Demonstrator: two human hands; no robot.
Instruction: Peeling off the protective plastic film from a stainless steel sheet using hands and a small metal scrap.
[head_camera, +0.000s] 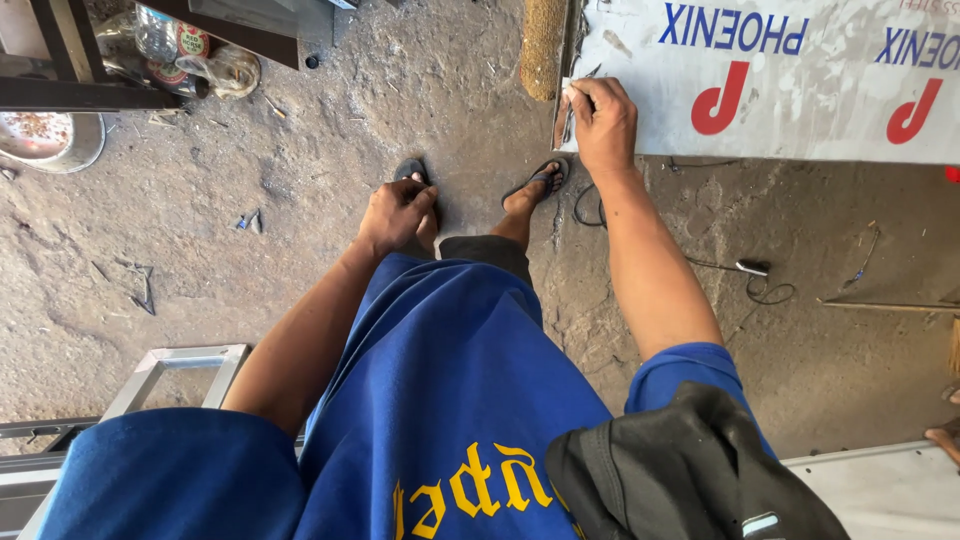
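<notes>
The corner of a white metal sheet (800, 90) is pinched in the grip of the right hand (603, 122), with the sheet spread out to the right of it. The left hand (395, 213) is curled loosely over the feet, nothing held, above a dusty concrete floor (250, 230).

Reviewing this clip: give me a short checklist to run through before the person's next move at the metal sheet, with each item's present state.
1. Right hand pressing on the sheet's corner: ok.
2. Metal sheet lying flat: ok.
3. Left hand free, holding nothing visible: ok.
4. Small tool under the right fingers identified: cannot tell.
5. Feet protected: not ok, open sandals.
6. Ground free of trip hazards: not ok, a loose cable lies beside the feet.
</notes>
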